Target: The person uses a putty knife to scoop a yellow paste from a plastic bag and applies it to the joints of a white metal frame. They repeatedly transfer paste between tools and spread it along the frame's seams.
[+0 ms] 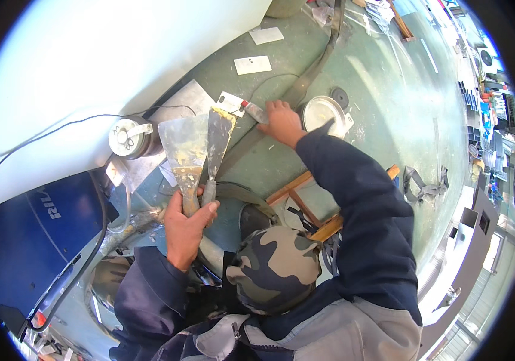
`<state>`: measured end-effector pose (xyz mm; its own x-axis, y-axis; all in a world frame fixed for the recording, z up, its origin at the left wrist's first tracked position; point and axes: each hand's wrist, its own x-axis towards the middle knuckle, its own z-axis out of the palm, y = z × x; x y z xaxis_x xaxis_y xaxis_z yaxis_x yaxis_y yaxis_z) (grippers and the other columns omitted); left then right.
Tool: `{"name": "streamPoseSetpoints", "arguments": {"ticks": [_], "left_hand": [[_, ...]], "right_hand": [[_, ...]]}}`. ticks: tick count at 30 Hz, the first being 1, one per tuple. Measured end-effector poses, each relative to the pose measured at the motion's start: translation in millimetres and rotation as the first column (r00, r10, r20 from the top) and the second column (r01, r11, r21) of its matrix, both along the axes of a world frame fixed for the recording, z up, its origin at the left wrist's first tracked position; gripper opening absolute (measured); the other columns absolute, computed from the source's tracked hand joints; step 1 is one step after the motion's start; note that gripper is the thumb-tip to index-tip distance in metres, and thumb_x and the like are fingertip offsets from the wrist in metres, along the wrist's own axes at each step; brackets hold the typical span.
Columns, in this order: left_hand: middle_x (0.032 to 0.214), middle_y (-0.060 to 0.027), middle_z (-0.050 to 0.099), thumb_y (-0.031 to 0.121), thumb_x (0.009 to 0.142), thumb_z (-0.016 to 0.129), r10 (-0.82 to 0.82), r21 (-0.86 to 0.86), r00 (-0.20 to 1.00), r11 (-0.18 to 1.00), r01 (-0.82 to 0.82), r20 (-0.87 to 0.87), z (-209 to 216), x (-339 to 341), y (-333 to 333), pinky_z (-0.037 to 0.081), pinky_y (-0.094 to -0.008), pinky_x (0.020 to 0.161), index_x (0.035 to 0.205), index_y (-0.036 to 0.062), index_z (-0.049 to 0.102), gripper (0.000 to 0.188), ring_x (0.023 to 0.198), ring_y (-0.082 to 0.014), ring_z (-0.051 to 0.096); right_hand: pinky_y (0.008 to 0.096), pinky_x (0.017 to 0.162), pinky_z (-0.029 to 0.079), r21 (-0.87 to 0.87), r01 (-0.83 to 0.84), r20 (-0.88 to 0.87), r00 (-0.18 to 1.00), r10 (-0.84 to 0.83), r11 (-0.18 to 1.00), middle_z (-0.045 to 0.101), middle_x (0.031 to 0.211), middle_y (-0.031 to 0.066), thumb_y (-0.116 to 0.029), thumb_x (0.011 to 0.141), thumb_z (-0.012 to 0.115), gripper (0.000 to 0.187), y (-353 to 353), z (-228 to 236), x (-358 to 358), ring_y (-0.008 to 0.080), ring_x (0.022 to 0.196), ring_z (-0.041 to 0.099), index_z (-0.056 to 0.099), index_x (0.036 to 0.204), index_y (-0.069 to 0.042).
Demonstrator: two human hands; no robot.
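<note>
In my left hand [186, 231], two putty knives stand with their blades pointing away from me. The wide putty knife [184, 144] has a pale, smeared blade and a worn handle. Beside it, overlapping its edge, the narrower putty knife [218, 141] carries yellow putty along its blade. My right hand [284, 123] is closed round a greyish squeeze tube [257, 113] with a red end, which points toward the yellow putty, a short gap apart. Just right of that hand sits an open round can [322, 113] with a pale inside. A dark round disc [340, 96] lies behind the can.
A large white panel [119, 54] rises at the far left, with a black cable [59, 123] across it. A lidded jar [128, 137] stands by its edge. Left is a blue case [35, 222]. A wooden frame [299, 195] and straps [426, 183] lie on the green floor [383, 120].
</note>
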<state>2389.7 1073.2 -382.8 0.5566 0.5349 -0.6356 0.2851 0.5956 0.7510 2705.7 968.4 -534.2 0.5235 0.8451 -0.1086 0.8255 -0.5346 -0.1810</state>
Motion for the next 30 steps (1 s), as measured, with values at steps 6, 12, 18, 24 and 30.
{"name": "streamPoseSetpoints", "arguments": {"ticks": [6, 12, 18, 24, 30], "left_hand": [[0.097, -0.0098, 0.068, 0.003, 0.087, 0.075, 0.023, -0.015, 0.999, 1.000, -0.024, -0.034, -2, -10, -1, 0.052, -0.0257, 0.068, 0.120, -0.0006, 0.055, 0.039, 0.077, -0.0133, 0.065], [0.111, -0.0133, 0.064, 0.004, 0.090, 0.071, -0.014, -0.140, 0.999, 0.990, 0.019, 0.035, -7, -3, 0, 0.059, -0.0357, 0.080, 0.123, -0.0014, 0.050, 0.040, 0.096, -0.0239, 0.071], [0.111, -0.0147, 0.065, 0.004, 0.092, 0.070, 0.069, -0.250, 0.984, 0.968, -0.027, 0.162, -9, 13, -9, 0.058, -0.0335, 0.078, 0.124, -0.0038, 0.049, 0.040, 0.096, -0.0227, 0.071], [0.111, -0.0108, 0.064, 0.006, 0.093, 0.071, 0.134, -0.254, 0.957, 0.965, -0.067, 0.258, -29, 57, -36, 0.059, -0.0344, 0.078, 0.124, -0.0015, 0.051, 0.037, 0.098, -0.0213, 0.069], [0.105, -0.0036, 0.064, 0.016, 0.093, 0.075, 0.062, -0.097, 0.967, 0.994, -0.039, 0.247, -43, 68, -56, 0.054, -0.0276, 0.076, 0.120, 0.0019, 0.057, 0.035, 0.089, -0.0105, 0.063]], "right_hand": [[0.0489, 0.083, 0.056, -0.185, -0.080, -0.036, 0.997, 0.075, 0.979, 0.064, 0.107, 0.0161, -0.029, 0.076, 0.079, 0.039, 20, 3, -9, 0.0366, 0.102, 0.065, 0.067, 0.104, -0.005], [0.0506, 0.084, 0.055, -0.416, 0.060, -0.033, 0.996, -0.081, 0.907, 0.066, 0.110, 0.0204, -0.023, 0.079, 0.073, 0.034, -54, 74, 60, 0.0403, 0.100, 0.067, 0.065, 0.106, -0.004], [0.0459, 0.080, 0.056, -0.175, 0.120, -0.180, 0.972, -0.151, 0.977, 0.068, 0.113, 0.0203, -0.024, 0.084, 0.072, 0.042, -89, 91, 45, 0.0350, 0.093, 0.070, 0.063, 0.119, -0.003], [0.0315, 0.088, 0.053, -0.139, 0.305, -0.982, 0.083, -0.172, 0.942, 0.069, 0.117, 0.0060, -0.037, 0.101, 0.064, 0.050, -34, 143, -63, 0.0150, 0.104, 0.065, 0.059, 0.133, 0.001], [0.0317, 0.090, 0.051, -0.146, 0.489, -0.989, -0.081, -0.122, 0.860, 0.068, 0.117, 0.0102, -0.023, 0.105, 0.056, 0.034, -32, 125, -84, 0.0156, 0.103, 0.065, 0.061, 0.126, 0.002]]}}
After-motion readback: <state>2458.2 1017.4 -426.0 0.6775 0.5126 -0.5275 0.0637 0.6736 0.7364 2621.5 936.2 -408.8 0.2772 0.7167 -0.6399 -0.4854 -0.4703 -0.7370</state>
